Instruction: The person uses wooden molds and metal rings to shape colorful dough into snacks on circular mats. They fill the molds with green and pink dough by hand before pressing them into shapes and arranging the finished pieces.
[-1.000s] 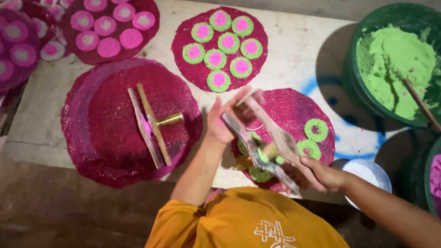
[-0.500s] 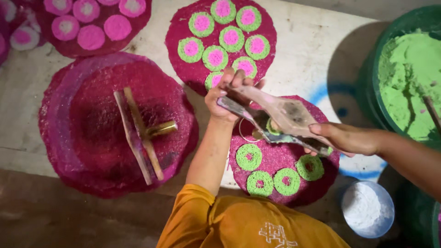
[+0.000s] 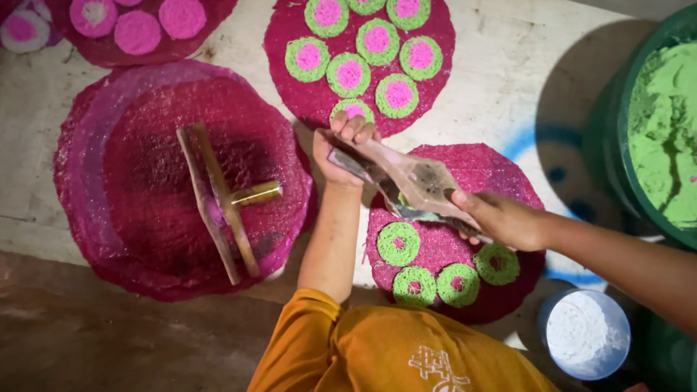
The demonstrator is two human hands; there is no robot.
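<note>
My left hand (image 3: pixel 340 150) and my right hand (image 3: pixel 502 219) both grip a flat two-leaf press tool (image 3: pixel 415 183), one at each end. The tool is smeared with pink and green and hangs slantwise over a round magenta woven mat (image 3: pixel 485 168). My left hand holds the far end near the mat's upper left rim. My right hand holds the near end over the mat's middle. On the mat's near half lie several green rings (image 3: pixel 398 243) with small pink centres. The tool hides whatever lies under it.
A second mat (image 3: pixel 287 43) behind holds several green-and-pink discs. A stack of magenta mats (image 3: pixel 94 181) at left carries a wooden stick tool with a brass tube (image 3: pixel 225 199). A green tub of green powder (image 3: pixel 657 123) stands right, beside a small bowl of white powder (image 3: pixel 584 334).
Both hands have carried the press tool from the mat's near edge toward its far side. The green rings on the mat's near half now show uncovered.
</note>
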